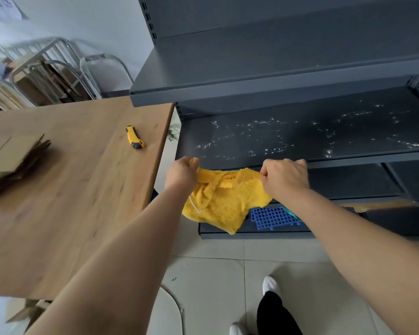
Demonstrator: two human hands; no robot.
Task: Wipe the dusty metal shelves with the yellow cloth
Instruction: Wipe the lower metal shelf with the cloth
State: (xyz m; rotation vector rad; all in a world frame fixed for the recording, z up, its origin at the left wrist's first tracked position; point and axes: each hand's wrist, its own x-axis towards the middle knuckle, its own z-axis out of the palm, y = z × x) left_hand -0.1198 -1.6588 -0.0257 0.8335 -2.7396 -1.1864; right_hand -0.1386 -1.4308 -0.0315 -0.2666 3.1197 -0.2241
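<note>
Forearms (121,250): stretched forward.
Left hand (182,174): fingers curled, pinching a corner of the yellow cloth (223,201).
Right hand (284,177): fingers curled, gripping its other edge.
Metal shelf (300,136): dust-specked, just behind.

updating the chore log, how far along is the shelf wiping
Done: nothing that shows; the middle shelf is dotted with white specks. In hand: the left hand and right hand grip the cloth, spread between them at that shelf's front edge, not yet on its surface. Left: wiping the middle shelf, then the top shelf and lower shelf; whether those are dusty is hard to tell.
</note>
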